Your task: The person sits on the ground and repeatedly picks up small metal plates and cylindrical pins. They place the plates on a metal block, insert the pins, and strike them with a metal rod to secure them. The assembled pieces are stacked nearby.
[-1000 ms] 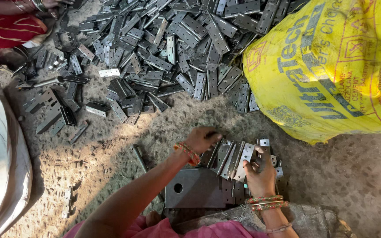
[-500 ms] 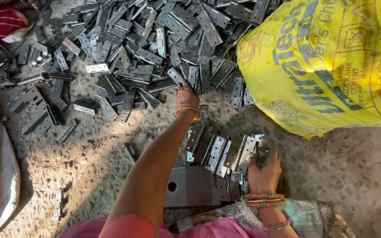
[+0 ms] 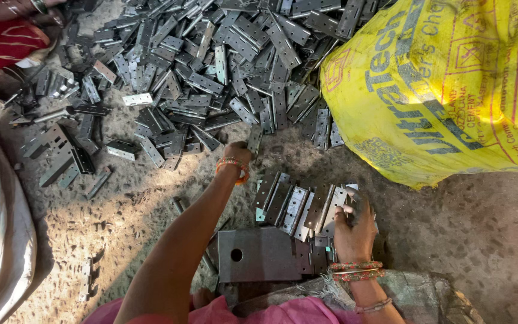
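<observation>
Two hands: left hand pinches a hinge; right hand probably clasps hinges.

- Bare concrete floor lies open to the right of the row of hinges.
- The yellow sack walls off the upper right.
- The heap of hinges blocks the far side.
- The left hand reaches through the narrow gap between heap and row.
- A grey metal block stands near the body.

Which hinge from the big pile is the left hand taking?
The dark upright hinge at the pile's near edge, pinched by the left hand; the others lie untouched.
</observation>
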